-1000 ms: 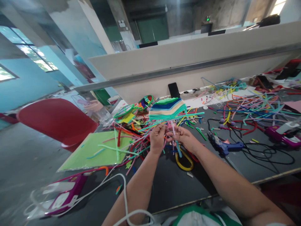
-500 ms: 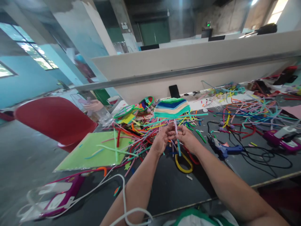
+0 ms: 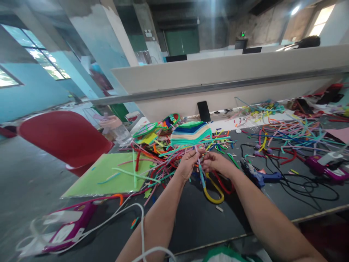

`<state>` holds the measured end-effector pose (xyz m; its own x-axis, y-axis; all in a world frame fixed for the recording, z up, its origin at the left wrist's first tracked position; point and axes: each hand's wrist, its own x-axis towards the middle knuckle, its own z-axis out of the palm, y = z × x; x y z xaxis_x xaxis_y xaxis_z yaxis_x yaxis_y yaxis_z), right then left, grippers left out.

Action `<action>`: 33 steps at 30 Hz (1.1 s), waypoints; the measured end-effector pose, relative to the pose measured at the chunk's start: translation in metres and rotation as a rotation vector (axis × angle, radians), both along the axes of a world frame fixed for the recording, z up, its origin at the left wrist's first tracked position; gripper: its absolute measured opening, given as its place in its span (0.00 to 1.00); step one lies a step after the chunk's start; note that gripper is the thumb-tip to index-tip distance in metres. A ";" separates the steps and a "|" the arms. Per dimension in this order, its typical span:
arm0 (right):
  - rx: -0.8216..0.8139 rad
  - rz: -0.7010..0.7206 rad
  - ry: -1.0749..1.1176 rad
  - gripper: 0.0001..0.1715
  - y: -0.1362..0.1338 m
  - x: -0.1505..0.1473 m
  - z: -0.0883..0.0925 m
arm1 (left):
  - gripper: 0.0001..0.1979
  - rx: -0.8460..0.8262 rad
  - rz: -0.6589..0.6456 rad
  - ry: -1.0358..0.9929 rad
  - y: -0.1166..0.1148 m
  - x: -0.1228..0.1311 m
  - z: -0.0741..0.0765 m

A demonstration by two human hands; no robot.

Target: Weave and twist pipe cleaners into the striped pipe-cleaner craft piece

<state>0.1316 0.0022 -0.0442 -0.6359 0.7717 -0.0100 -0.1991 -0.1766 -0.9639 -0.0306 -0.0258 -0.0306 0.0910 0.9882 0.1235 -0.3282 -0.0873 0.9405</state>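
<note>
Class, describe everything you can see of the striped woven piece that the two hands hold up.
The woven piece is a dome-shaped fan of fuzzy stems, pipe cleaners by their look, in bands of green, dark blue, cream and mint. Loose mint ends jut sideways from its base. It stands upright above the dark table, with the left hand and right hand pinching the stems beneath it.

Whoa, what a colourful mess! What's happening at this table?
The person's left hand and right hand pinch the loose stems under a striped woven piece of fuzzy wire, held above the dark table. More fuzzy wires lie scattered around, with a blue glue gun to the right and a green sheet to the left.
</note>
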 end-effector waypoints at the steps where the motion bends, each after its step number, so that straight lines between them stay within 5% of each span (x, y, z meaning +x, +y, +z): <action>1: 0.016 -0.038 -0.042 0.21 0.004 0.008 0.004 | 0.16 0.023 0.012 -0.009 0.001 -0.001 0.000; 6: 0.328 -0.506 0.010 0.37 0.019 0.034 0.020 | 0.15 0.000 -0.036 0.012 0.001 0.001 -0.002; 8: 0.433 -0.574 0.052 0.45 0.021 0.036 0.023 | 0.15 -0.007 -0.062 0.052 0.000 0.003 -0.004; 16: 0.412 -0.583 0.063 0.24 0.022 0.038 0.024 | 0.17 -0.005 -0.180 0.179 -0.002 0.002 -0.008; 22: 0.254 -0.548 0.195 0.17 0.019 0.036 0.025 | 0.16 -0.002 -0.177 0.173 -0.002 0.001 -0.009; 33: 0.154 -0.701 0.324 0.13 0.025 0.025 0.014 | 0.19 -0.120 -0.146 0.086 0.000 0.002 -0.010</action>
<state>0.1570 0.0269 -0.0302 0.0465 0.9715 0.2325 -0.4896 0.2250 -0.8424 -0.0283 -0.0258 -0.0402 0.2399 0.9708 -0.0083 -0.2477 0.0695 0.9663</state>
